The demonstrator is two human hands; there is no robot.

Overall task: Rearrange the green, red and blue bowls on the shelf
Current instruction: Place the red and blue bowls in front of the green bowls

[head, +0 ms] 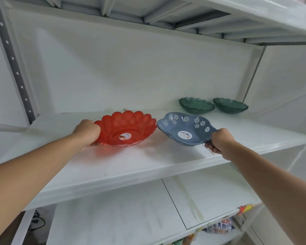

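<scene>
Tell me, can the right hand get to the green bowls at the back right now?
Probably not yet. The right hand is gripping the blue bowl, which sits between it and the two green bowls. Once it lets go, the shelf around them looks open.

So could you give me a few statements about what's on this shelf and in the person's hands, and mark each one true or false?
1. The left hand grips the red bowl by its rim. True.
2. The right hand holds a green bowl. False: it holds the blue bowl, patterned with white flowers.
3. Two green bowls sit side by side at the back right of the shelf. True.
4. The red and blue bowls are stacked. False: they are side by side.
5. Both held bowls carry a sticker inside. True.
</scene>
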